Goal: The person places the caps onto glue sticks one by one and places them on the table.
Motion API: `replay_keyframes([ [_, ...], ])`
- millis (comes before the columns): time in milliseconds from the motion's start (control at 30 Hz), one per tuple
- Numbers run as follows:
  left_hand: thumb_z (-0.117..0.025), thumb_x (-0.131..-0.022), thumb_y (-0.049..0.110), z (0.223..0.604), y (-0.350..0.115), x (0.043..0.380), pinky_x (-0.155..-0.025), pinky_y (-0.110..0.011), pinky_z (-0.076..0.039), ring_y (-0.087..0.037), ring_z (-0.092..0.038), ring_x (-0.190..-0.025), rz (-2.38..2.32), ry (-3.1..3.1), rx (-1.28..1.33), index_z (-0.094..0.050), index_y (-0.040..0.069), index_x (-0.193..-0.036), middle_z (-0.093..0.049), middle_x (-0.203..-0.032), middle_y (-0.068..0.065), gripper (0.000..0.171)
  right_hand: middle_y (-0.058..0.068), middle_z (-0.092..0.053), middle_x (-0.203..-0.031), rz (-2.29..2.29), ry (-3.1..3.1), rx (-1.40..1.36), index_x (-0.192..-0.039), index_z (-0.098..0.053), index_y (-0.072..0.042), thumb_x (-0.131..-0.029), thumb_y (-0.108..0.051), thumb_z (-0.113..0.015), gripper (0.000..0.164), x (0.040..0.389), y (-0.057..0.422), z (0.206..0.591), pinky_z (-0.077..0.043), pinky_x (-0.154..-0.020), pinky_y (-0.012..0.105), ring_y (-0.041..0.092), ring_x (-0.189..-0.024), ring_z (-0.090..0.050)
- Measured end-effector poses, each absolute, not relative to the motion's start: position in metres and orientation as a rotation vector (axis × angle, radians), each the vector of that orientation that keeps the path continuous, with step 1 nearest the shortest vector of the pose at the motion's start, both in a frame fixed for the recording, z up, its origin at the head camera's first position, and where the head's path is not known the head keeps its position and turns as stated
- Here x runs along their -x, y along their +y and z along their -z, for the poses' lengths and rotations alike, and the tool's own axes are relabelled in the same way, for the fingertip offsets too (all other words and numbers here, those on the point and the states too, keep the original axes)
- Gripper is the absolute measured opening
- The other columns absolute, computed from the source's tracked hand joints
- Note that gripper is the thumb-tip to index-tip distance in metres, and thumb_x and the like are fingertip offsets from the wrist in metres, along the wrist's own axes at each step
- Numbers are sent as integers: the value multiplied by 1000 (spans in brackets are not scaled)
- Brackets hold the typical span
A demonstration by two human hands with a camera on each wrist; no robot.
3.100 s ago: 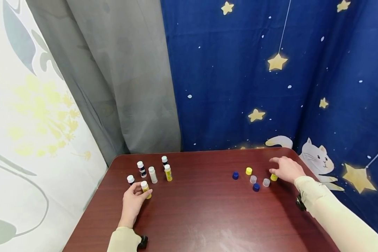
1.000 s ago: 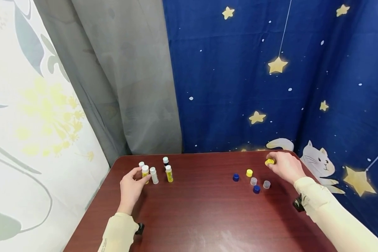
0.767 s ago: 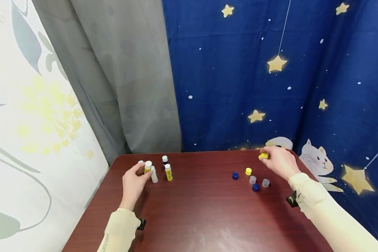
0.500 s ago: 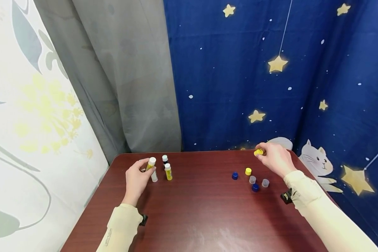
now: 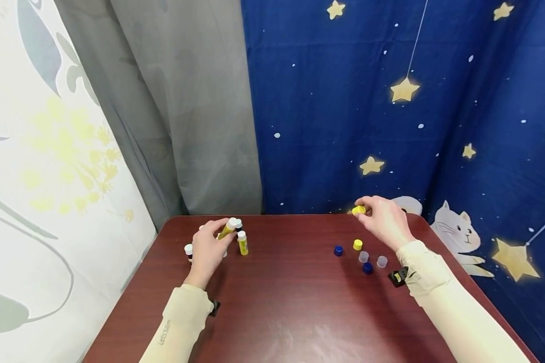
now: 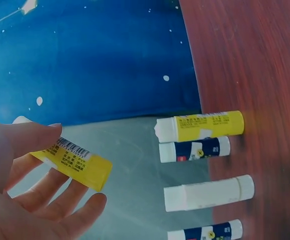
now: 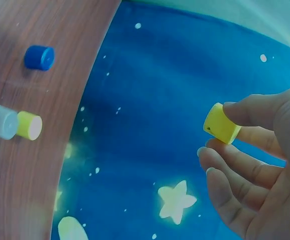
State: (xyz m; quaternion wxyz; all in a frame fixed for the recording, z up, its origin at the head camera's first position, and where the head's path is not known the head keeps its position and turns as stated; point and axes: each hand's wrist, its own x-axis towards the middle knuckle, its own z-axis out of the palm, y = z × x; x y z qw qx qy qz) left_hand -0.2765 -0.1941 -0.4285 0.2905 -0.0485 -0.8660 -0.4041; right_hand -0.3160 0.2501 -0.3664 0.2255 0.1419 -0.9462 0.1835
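A yellow glue stick [image 6: 82,167] with a white end is tilted in the air above the bench [image 5: 281,287], pinched between the thumb and fingers of the left hand [image 5: 209,249]. A yellow cap [image 7: 221,125] is likewise raised, pinched by the right hand [image 5: 383,222], its lower fingers loosely bent. Near the left hand stand a second yellow stick [image 5: 242,245], navy sticks [image 6: 200,150] and a white stick [image 6: 210,193]. Below the right hand sit two blue caps [image 5: 338,250], two clear caps [image 5: 382,261] and another yellow cap [image 5: 358,245]. Behind hang a grey curtain [image 5: 204,126] and a starry blue curtain [image 5: 322,126].
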Motion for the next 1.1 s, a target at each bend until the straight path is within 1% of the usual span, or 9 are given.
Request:
replay_keyframes([
  [100,-83,-84,13,426,-187,276,-82,-46,-53,-27,-65,-96,1050,-2308,157,-75,16,-116,-69,-104,-3,34,4,-69,-94,-523,-2599,-399,-114,-74,-15,-89,-23,-77,26,313,245,365,-53,-62,42,21,-78,-64],
  [233,-83,-84,10,423,-178,273,-83,-46,-55,-24,-66,-95,1041,-2312,189,-75,14,-117,-69,-104,-4,35,5,-70,-97,-550,-2601,-413,-116,-73,-14,-91,-25,-76,28,309,237,363,-53,-61,39,20,-78,-63],
  [333,-84,-83,12,420,-172,272,-82,-44,-57,-23,-66,-94,1036,-2319,217,-74,14,-117,-69,-104,-3,35,4,-70,-97,-560,-2592,-423,-116,-73,-16,-91,-27,-76,27,307,232,361,-52,-60,36,18,-77,-62],
  [400,-84,-83,11,420,-168,272,-82,-46,-57,-24,-67,-95,1024,-2318,247,-74,13,-119,-69,-105,-5,37,3,-70,-96,-559,-2578,-425,-115,-73,-17,-91,-28,-76,26,307,231,360,-51,-59,35,18,-76,-62],
  [567,-85,-82,11,417,-161,269,-83,-47,-56,-26,-69,-98,1015,-2304,284,-72,13,-121,-72,-111,-7,41,0,-69,-94,-565,-2568,-414,-114,-74,-18,-90,-29,-76,26,304,229,359,-50,-60,34,16,-76,-61],
  [667,-86,-81,11,415,-156,268,-82,-47,-57,-25,-70,-97,1029,-2295,282,-73,15,-117,-74,-109,-7,39,-2,-68,-95,-578,-2564,-412,-114,-73,-19,-91,-29,-76,25,301,227,358,-51,-61,34,15,-76,-61],
  [833,-86,-81,12,413,-148,268,-80,-44,-57,-22,-69,-91,1041,-2292,293,-74,19,-109,-74,-103,-1,32,-2,-68,-95,-595,-2535,-448,-114,-73,-20,-91,-28,-76,24,296,220,354,-50,-58,33,15,-74,-60],
  [933,-86,-81,12,412,-144,269,-80,-42,-56,-23,-68,-90,1007,-2300,313,-74,20,-110,-73,-103,0,33,-2,-68,-94,-605,-2522,-469,-113,-73,-20,-90,-27,-77,24,294,215,352,-50,-57,32,14,-73,-60],
  [1100,-87,-81,13,409,-137,270,-83,-44,-53,-24,-69,-93,946,-2301,351,-74,20,-112,-73,-106,0,34,-4,-67,-93,-618,-2514,-481,-113,-73,-21,-90,-27,-77,24,292,210,351,-49,-57,31,12,-73,-60],
])
